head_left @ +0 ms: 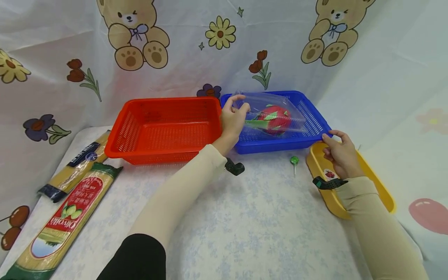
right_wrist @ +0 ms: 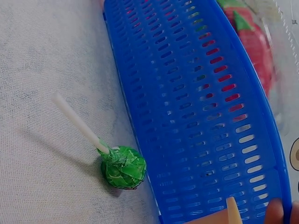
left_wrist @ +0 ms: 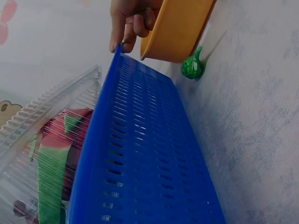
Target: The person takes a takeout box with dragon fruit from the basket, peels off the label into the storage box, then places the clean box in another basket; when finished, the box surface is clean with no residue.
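My left hand point(head_left: 232, 120) is at the left end of a clear plastic box point(head_left: 257, 102), its thumb and fingers pinching the edge. The box lies tilted in the blue basket point(head_left: 273, 146). A red and green dragon fruit point(head_left: 278, 118) shows through the clear plastic; whether it is inside or under the box I cannot tell. With thumb and fingertips my right hand point(head_left: 341, 153) grips the basket's front right corner, above a yellow tray point(head_left: 379, 190). A green-wrapped lollipop point(right_wrist: 124, 167) lies on the table just in front of the basket. The left wrist view does not show the left hand.
Left of the blue basket stands a red basket point(head_left: 164, 157), close against it. Two spaghetti packs, one with a dark blue label point(head_left: 84, 155) and one with a red label point(head_left: 75, 206), lie at the table's left. A printed cloth point(head_left: 189, 58) hangs behind.
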Demonstrator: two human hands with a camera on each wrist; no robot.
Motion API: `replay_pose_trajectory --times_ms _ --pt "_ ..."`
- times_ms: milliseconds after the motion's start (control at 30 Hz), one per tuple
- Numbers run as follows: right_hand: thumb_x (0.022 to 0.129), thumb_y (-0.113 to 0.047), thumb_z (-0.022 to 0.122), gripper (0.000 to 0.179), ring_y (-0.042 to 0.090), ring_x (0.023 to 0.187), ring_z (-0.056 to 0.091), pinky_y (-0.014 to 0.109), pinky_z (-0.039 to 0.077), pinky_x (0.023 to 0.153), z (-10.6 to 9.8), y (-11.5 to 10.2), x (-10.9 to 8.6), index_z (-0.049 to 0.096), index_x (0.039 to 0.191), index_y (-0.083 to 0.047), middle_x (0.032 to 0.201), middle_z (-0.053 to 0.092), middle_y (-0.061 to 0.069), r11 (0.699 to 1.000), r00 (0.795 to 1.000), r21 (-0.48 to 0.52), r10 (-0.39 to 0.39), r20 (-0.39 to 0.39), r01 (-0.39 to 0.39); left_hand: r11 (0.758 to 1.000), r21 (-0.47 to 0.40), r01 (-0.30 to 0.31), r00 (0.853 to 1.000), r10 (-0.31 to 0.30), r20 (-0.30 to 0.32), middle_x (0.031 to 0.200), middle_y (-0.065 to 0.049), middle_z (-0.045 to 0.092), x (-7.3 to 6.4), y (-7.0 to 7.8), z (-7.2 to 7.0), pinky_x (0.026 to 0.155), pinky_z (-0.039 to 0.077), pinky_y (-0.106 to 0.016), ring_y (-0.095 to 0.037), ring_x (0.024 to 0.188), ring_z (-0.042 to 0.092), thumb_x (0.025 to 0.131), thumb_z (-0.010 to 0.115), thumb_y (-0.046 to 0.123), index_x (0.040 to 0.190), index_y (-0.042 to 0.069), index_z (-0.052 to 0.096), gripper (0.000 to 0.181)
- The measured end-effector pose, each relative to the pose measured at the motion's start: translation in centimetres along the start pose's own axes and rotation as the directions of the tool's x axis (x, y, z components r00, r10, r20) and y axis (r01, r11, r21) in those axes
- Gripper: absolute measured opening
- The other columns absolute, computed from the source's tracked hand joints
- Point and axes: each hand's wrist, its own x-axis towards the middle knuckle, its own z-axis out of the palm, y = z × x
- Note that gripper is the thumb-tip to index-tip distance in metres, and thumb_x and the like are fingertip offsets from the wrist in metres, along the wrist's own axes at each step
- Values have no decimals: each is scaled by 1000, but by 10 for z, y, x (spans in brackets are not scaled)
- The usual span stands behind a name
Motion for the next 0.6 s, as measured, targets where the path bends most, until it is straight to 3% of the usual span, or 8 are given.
replay_pose_trajectory --times_ms 200,433,500,600 --pt "92 -37 74 52 13 64 51 21 49 62 0 1 -1 42 132 -28 103 67 -1 1000 1000 -6 9 -11 -9 997 77 21 1000 -22 18 64 0 45 2 -10 13 46 34 -27 -16 55 41 88 69 25 120 25 69 33" --pt "94 -34 73 51 14 63 49 23 47 61 1 3 1 41 133 -26 101 65 0 1000 1000 -1 -6 -5 6 987 136 88 994 -96 53 65 0 46 3 -18 24 45 32 -27 -16 54 41 90 68 26 123 27 66 33" --pt "94 -34 73 51 14 63 48 22 47 61 1 2 2 42 132 -26 100 65 0 1000 1000 0 -14 -8 14 980 149 132 986 -146 86 67 0 45 4 -18 26 46 31 -28 -16 54 39 92 67 26 126 28 64 34" --pt "93 -35 73 50 14 63 48 23 47 61 1 2 2 42 132 -27 103 64 0 1000 1000 -4 -11 -11 11 961 175 213 961 -238 139 75 -1 46 6 -17 30 50 31 -28 -14 54 35 95 64 27 131 30 59 36"
